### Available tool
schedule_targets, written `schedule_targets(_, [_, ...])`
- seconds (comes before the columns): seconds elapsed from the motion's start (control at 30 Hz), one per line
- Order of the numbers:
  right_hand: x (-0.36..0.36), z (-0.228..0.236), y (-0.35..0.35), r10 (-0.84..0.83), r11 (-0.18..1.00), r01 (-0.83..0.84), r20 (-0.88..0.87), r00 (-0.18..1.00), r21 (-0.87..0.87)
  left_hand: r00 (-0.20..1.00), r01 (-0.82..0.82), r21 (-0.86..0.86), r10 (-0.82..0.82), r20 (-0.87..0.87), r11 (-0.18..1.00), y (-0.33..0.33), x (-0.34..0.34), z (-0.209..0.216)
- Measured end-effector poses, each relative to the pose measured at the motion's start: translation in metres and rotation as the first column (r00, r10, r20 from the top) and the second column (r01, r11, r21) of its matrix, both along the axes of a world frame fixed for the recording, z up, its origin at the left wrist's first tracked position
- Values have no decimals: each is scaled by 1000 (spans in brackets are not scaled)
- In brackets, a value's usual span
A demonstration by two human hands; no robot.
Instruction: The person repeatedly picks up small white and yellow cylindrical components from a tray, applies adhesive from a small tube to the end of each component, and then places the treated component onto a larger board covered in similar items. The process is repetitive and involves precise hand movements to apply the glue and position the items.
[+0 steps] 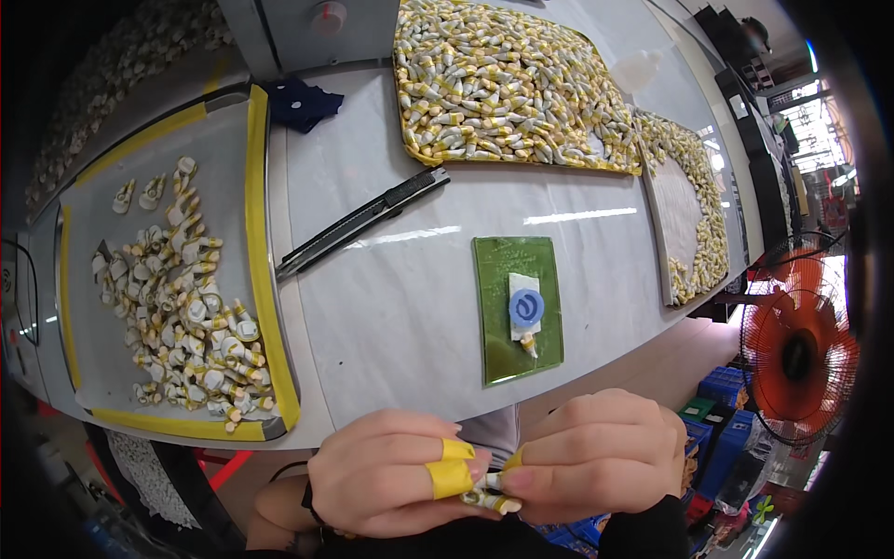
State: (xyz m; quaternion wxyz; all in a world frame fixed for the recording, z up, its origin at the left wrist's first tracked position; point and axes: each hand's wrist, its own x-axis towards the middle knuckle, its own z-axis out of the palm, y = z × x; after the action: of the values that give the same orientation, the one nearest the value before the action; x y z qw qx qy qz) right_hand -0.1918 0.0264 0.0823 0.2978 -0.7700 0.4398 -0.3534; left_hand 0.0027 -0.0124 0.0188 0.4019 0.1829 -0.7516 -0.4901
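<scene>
Close to my body, below the table's front edge, both hands meet around small white-and-yellow moulded pieces (489, 502). My left hand (386, 473) has yellow tape on its fingers and pinches from the left. From the other side, my right hand (596, 455) grips with thumb and fingers, and yellow tape shows on one finger. Fingers cover part of the pieces, so I cannot tell how many there are. Beyond the hands, a green plate (496, 289) lies on the table. On it are a white pad (523, 281), a round blue lump (526, 307) and one similar small piece (529, 345).
At left, a yellow-taped tray (257, 186) holds a heap of similar pieces (191, 317). Behind are a full tray (521, 167) and a part-filled one (667, 210). A long black-grey bar (363, 222) and dark blue cloth (303, 104) lie between. An orange fan (799, 349) stands right.
</scene>
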Motion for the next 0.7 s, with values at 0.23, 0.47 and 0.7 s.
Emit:
schedule_targets(0.23, [-6,-5,4,-15,985,6,51,999,170,993,100,166,-89,-73,981,-5,-4,-6])
schedule_targets(0.47, [-18,-24,-18,75,976,-138,334,940,170,939,315,690,-110,-325,652,9,-3,-15])
schedule_targets(0.7, [-16,-28,-19,169,952,-247,363,916,180,940,249,727,21,-340,640,10,-9,-7])
